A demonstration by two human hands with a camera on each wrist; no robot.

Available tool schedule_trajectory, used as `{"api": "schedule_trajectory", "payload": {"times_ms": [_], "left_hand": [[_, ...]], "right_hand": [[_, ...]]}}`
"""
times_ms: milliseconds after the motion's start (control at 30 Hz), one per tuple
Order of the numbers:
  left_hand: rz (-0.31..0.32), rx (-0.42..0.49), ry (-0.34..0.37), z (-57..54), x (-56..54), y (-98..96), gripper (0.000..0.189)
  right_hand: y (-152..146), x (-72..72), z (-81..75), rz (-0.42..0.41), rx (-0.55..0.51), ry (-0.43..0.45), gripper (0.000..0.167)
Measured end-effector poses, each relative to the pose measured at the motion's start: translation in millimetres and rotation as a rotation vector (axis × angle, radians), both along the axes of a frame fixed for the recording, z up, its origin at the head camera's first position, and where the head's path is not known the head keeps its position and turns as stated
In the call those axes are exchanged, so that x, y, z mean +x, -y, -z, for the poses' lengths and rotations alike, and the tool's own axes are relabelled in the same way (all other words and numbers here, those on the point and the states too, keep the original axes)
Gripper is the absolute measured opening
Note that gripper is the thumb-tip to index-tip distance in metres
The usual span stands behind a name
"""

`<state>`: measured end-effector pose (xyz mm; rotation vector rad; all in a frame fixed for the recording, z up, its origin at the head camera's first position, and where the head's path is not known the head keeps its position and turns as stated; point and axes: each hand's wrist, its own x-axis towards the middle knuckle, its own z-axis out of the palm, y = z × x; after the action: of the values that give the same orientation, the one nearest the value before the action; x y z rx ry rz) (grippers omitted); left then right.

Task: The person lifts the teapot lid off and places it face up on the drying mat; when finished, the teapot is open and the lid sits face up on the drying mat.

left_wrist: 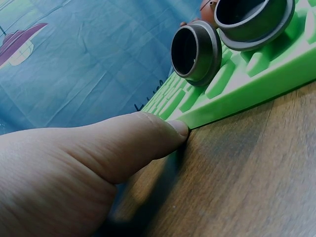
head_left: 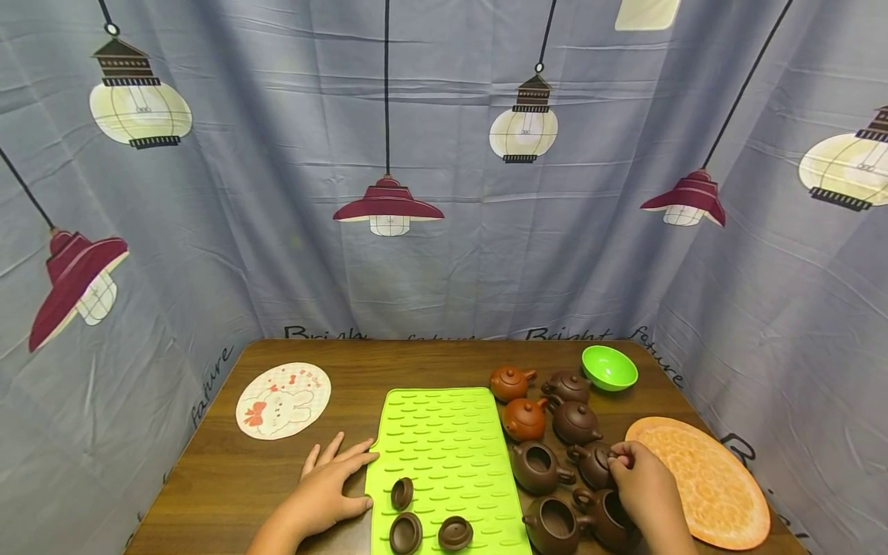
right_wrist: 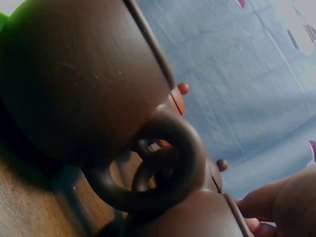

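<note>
My left hand (head_left: 322, 493) lies spread beside a light green ridged mat (head_left: 444, 447), fingertips and thumb at its left edge. In the left wrist view the thumb (left_wrist: 143, 138) meets the mat's side. Three brown teapot lids (head_left: 405, 533) rest upturned on the mat's near part. With thumb and fingers, my right hand (head_left: 645, 482) pinches the knob of a lid on a brown teapot (head_left: 592, 465); the lid sits at that pot's mouth. Nearby stand three lidless brown teapots (head_left: 551, 527), one partly behind the right hand. A lidless pot (right_wrist: 84, 74) fills much of the right wrist view.
Farther back stand two orange lidded teapots (head_left: 525, 421) and two brown lidded ones (head_left: 576, 424), close together. A green bowl (head_left: 609, 368) sits at the back right. An orange-tan round mat (head_left: 708, 482) lies at right, a white rabbit-print mat (head_left: 283, 401) at back left.
</note>
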<state>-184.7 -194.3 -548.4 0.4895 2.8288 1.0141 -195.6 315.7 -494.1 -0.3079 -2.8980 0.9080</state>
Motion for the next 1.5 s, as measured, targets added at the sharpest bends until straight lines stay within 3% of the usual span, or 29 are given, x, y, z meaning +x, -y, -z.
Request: {"api": "schedule_trajectory", "payload": {"times_ms": [233, 400, 533, 767, 967, 1267, 1500], "left_hand": [[-0.009, -0.004, 0.0, -0.4, -0.4, 0.3, 0.071], [-0.012, -0.005, 0.004, 0.0, -1.5, 1.1, 0.071], [-0.011, -0.009, -0.002, 1.3, -1.5, 0.9, 0.07], [-0.015, -0.019, -0.01, 2.8, -0.6, 1.2, 0.069], [-0.009, -0.008, -0.007, 2.7, -0.7, 0.4, 0.07], [-0.002, -0.006, -0.013, 1.7, 1.0, -0.3, 0.071], [0.0, -0.008, -0.01, -0.2, 1.0, -0.3, 0.071]], "right_hand": [[-1.9, 2.1, -2.2, -0.018, -0.018, -0.002, 0.027], [5.6, 4.4, -8.3, -0.031, -0.118, 0.012, 0.03], [12.5, 4.4, -11.2, -0.042, -0.312, 0.044, 0.031], [40.4, 7.0, -8.2, -0.045, -0.823, 0.031, 0.029], [64.1, 12.1, -4.0, -0.101, -1.048, 0.027, 0.028], [86.9, 15.1, -6.5, -0.236, -1.225, 0.131, 0.031], [121.7, 16.3, -2.4, -0.227, -1.233, 0.183, 0.039]]}}
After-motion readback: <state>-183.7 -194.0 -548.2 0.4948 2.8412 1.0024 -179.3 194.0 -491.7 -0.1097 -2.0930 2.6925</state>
